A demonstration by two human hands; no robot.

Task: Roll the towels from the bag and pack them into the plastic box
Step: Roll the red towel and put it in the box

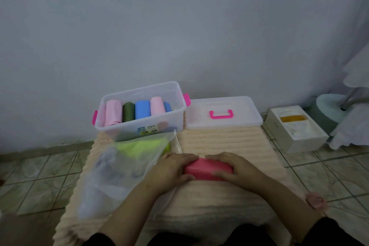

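A rolled pink towel (207,169) lies on the cream mat in front of me. My left hand (173,167) grips its left end and my right hand (233,166) grips its right end, fingers curled over the top. Behind and to the left stands the clear plastic box (139,126) with pink clips, holding several upright rolls in pale pink, dark green and blue. A clear plastic bag (119,170) lies left of my hands with a lime-green towel (139,146) inside.
The box's clear lid (223,124) with a pink handle lies to the right of the box by the wall. A white open carton (295,130) sits on the tiled floor at the right. The cream ribbed mat (225,142) covers the floor under my hands.
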